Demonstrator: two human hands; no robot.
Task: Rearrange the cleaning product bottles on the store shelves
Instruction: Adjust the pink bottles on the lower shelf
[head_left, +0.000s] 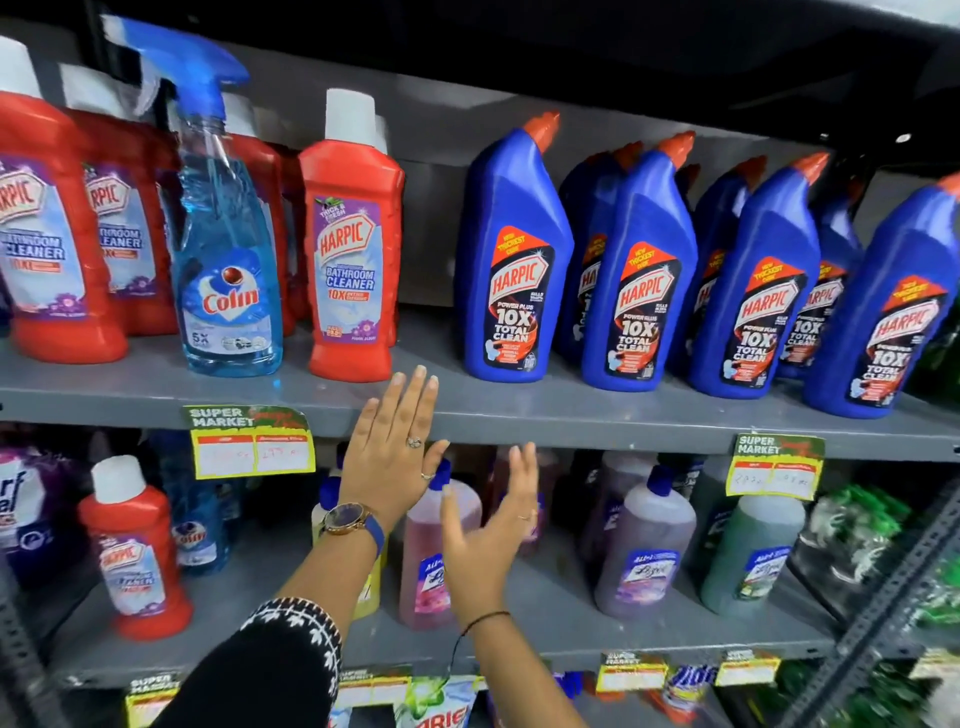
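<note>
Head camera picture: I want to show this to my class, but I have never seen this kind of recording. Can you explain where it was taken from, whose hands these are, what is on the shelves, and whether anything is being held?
There is only one picture, taken by a wide camera worn on a person's head, looking forward and down at store shelves. There is no machine; the two bare hands belong to the wearer.

The left hand, with rings and a wristwatch, and the right hand are both open and hold nothing.

On the upper shelf stand red Harpic bathroom cleaner bottles, one blue Colin spray bottle among them, and a group of blue Harpic toilet cleaner bottles. The lower shelf holds another red Harpic bottle and pink, purple and green bottles. Yellow price tags hang on the shelf edges.
</note>
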